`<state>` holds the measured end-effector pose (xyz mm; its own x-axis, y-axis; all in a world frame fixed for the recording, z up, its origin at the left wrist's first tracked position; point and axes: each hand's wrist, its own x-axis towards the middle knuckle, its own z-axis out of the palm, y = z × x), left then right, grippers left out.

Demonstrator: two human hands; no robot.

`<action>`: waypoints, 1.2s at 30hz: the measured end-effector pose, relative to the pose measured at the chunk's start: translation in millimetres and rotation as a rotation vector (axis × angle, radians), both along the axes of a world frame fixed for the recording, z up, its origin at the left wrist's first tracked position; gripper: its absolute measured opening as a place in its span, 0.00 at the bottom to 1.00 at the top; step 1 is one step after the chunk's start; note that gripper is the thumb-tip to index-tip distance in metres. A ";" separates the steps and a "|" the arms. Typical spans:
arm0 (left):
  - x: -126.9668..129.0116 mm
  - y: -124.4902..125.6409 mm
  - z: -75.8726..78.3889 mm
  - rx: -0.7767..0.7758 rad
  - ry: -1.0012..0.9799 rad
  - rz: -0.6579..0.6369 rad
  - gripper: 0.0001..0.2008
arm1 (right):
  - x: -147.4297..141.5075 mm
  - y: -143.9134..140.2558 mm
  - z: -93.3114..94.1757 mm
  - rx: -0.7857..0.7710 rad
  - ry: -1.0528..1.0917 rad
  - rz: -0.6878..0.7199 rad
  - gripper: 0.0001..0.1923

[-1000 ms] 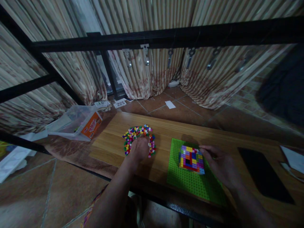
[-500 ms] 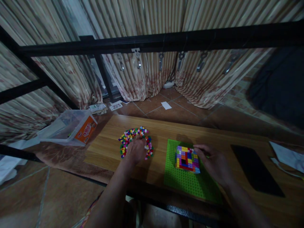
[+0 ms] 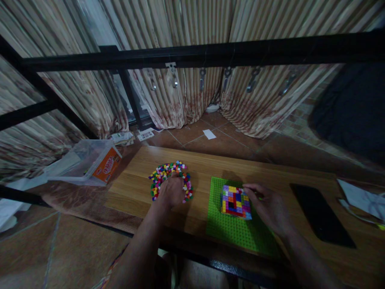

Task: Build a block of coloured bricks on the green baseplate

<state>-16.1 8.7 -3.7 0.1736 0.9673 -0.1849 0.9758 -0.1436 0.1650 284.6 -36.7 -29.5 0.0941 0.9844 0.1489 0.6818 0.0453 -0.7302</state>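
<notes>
My left hand [image 3: 172, 190] rests palm down on a heap of small coloured bricks [image 3: 164, 173] spread on the wooden table [image 3: 135, 184]; its fingers are curled into the heap and hide what they touch. A green baseplate [image 3: 234, 230] lies to the right, carrying a square block of multicoloured bricks [image 3: 235, 201] with a dark gap near its middle. My right hand [image 3: 266, 205] sits against the block's right edge, fingertips at its top right corner.
A clear plastic box with an orange label [image 3: 87, 162] lies left of the table. A black flat slab [image 3: 320, 214] and white papers [image 3: 361, 198] lie at the right. A black metal frame bar [image 3: 192, 54] crosses overhead; striped curtains hang behind.
The view has drifted slightly, so everything sits a little further left. Both hands keep their places on the brick heap and beside the brick block.
</notes>
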 end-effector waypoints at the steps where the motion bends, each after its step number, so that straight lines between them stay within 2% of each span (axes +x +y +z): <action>1: 0.1 0.0 -0.1 0.002 0.003 -0.007 0.07 | -1.2 -0.2 1.4 -0.002 0.000 -0.001 0.19; 8: -4.3 1.4 -4.6 0.084 -0.046 -0.059 0.06 | -7.9 -1.9 10.5 0.007 0.006 -0.002 0.18; 13: -10.0 2.2 -1.8 0.091 -0.086 -0.093 0.08 | -8.5 -2.2 11.3 0.000 0.010 0.009 0.19; 22: -3.1 -0.2 3.8 0.058 0.071 -0.033 0.08 | -10.2 0.1 11.9 -0.003 0.007 0.013 0.17; 27: -4.2 1.0 5.4 0.085 0.051 0.028 0.09 | -10.3 -0.1 11.1 0.004 0.000 0.022 0.17; 30: -7.1 2.3 4.4 0.131 -0.055 0.062 0.09 | -10.4 0.0 10.6 0.024 0.019 0.012 0.16; 32: -5.6 3.4 4.6 0.151 -0.205 0.050 0.07 | -11.7 0.0 11.2 0.056 0.066 -0.011 0.15; 36: 12.3 2.5 5.8 0.124 -0.658 -0.104 0.05 | -21.3 -2.8 16.6 0.110 0.239 -0.051 0.15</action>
